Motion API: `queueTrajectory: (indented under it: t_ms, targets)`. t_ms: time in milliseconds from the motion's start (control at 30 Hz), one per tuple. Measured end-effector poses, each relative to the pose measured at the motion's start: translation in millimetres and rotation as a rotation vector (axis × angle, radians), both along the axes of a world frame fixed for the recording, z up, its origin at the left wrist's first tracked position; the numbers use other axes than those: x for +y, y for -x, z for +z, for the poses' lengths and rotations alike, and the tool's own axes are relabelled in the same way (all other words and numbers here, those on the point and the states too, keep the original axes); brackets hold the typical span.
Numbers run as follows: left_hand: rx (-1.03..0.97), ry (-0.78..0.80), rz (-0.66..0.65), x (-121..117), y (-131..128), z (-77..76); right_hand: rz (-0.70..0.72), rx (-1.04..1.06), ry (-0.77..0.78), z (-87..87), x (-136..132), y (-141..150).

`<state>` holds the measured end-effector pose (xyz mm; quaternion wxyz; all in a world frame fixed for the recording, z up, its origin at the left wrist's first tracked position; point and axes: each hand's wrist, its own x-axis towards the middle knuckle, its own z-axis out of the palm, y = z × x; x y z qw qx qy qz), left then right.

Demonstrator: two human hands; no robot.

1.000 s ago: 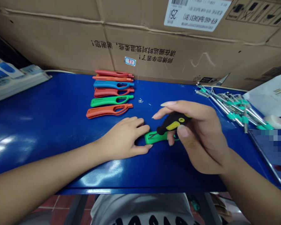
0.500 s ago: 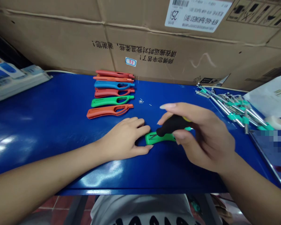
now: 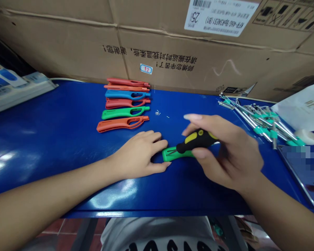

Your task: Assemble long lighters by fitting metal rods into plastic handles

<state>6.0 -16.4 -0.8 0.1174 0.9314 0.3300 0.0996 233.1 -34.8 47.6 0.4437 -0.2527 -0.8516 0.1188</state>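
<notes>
My left hand (image 3: 143, 153) grips the left end of a green plastic lighter casing (image 3: 181, 157), thumb on the near side and fingers on the far side. The casing lies flat on the blue table. My right hand (image 3: 225, 150) is closed on a black-and-yellow screwdriver (image 3: 196, 140), tilted low over the casing. Its thin shaft points left, with the tip at the casing's left part. My right hand and the screwdriver handle hide the casing's right end. Tiny metal screws or pins (image 3: 157, 113) lie beyond, too small to tell which.
Several red, orange, blue and green casings (image 3: 122, 123) lie in a row at back left. Metal tubes with teal parts (image 3: 261, 122) are heaped at right beside a white bag (image 3: 303, 108) and a tablet-like device (image 3: 300, 170). A cardboard box (image 3: 81, 52) walls the back; a power strip (image 3: 23, 90) sits left.
The screwdriver has turned in my right hand, so its yellow grip strip and round mark now show. My right thumb and fingers have shifted slightly. The left hand and green casing stay still.
</notes>
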Motion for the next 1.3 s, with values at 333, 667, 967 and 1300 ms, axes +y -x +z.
queueTrajectory:
  t_ms: [333,667,967,1300]
  targets:
    - [-0.105,0.068,0.008,0.5,0.0,-1.9,-0.050,-0.097,-0.058,3.1,-1.4,0.5]
    - [-0.112,0.066,0.007,-0.3,-0.3,-1.8,-0.097,-0.102,-0.089,5.8,-3.3,2.0]
    - [-0.091,0.070,0.003,0.0,0.4,-2.0,0.056,0.072,0.050,0.3,-3.0,5.3]
    - [-0.087,0.049,0.007,-0.7,0.3,-2.8,0.045,0.030,0.106,3.4,-4.8,3.2]
